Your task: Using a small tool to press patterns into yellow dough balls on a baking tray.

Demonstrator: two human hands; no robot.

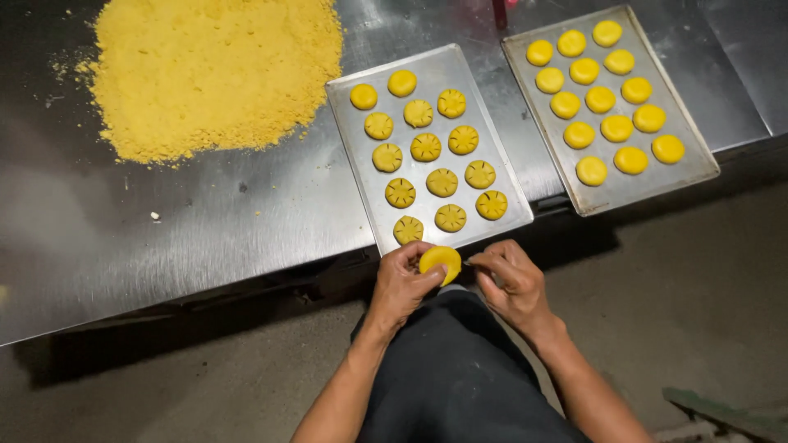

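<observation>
Left hand (402, 283) pinched a round yellow dough disc (441, 261); right hand (510, 279) pressed fingertips together on sth too small to see. Steel tray of scored yellow discs (359, 156) at 12 o'clock.

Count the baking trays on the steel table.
2. The left tray holds scored dough pieces; the right tray, beside it, holds smooth ones. None seems hidden.

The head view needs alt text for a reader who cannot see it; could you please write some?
A left hand holds a yellow dough disc while the right hand pinches something thin beside it. Above, a steel table bears two trays of discs and a crumb pile.
</observation>
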